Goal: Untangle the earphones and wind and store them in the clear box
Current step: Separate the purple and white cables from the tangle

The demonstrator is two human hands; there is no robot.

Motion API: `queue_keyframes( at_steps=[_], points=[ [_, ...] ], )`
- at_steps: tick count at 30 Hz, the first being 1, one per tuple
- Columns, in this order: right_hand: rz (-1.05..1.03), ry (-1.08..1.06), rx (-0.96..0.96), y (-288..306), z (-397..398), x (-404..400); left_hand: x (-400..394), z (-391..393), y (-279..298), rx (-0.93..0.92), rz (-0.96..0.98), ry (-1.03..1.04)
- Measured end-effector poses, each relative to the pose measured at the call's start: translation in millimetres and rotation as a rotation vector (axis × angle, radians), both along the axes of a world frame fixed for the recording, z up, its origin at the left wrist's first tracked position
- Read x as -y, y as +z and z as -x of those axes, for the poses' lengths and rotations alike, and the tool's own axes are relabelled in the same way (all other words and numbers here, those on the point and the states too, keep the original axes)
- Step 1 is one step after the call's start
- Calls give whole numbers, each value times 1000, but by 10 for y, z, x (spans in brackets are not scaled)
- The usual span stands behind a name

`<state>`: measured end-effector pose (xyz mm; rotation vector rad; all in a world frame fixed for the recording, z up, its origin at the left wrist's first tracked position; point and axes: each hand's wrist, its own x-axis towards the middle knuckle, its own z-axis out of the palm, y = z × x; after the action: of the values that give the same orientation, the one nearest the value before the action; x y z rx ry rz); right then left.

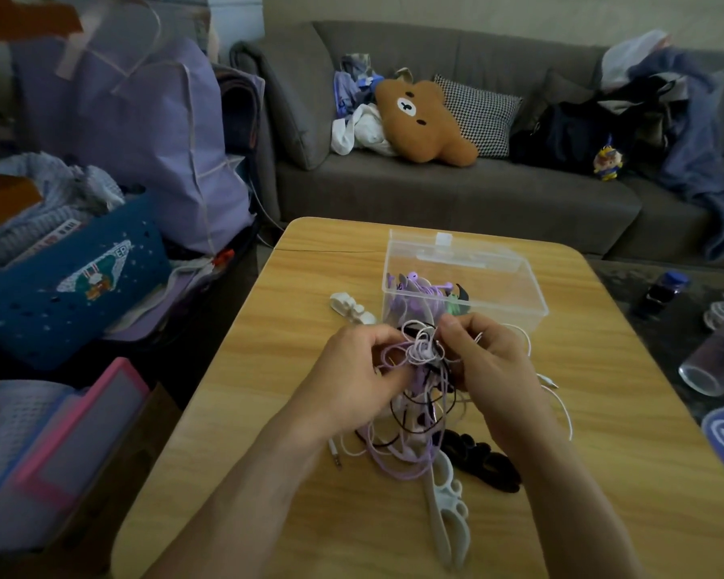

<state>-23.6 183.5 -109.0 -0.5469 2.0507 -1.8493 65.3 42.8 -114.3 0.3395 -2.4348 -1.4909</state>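
A knot of purple, white and black earphone cables (419,352) is lifted above the wooden table (268,411). My left hand (354,376) grips the knot from the left. My right hand (487,361) pinches strands on its right side. Loose cable ends and a jack plug (336,452) trail down onto the table below my hands. Just behind stands the clear box (465,282), open at the top, with purple earphones (414,286) and a dark and green item in its left part.
A white cable winder (446,511) and a black one (483,459) lie near my right forearm. Another white winder (350,309) sits left of the box. A glass (717,357) and a dark bottle (661,292) stand at the right. A sofa is behind.
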Motion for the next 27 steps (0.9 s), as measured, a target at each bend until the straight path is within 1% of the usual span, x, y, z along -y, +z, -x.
queue_keyframes(
  at_steps=[2,5,7,9,12,16,19,23,27],
  points=[
    [8,17,-8,25,16,-18,2,31,4,2,-31,63],
    [4,35,-30,40,23,-27,5,37,41,3,-190,45],
    [8,58,-45,23,14,-13,-37,23,66,-49,-280,27],
    [5,78,-47,13,4,-6,-95,9,78,-113,-303,36],
    [-4,85,-59,22,3,-16,-87,2,78,-137,-215,67],
    [-51,99,-97,49,35,-50,-30,-16,127,-99,-55,22],
    [-86,121,-154,44,22,-60,-53,-16,135,-104,38,78],
    [-100,82,-211,37,-18,-51,-120,-20,166,-161,70,153],
    [-107,115,-187,68,21,-96,-112,-24,154,-169,-6,187]
  ],
)
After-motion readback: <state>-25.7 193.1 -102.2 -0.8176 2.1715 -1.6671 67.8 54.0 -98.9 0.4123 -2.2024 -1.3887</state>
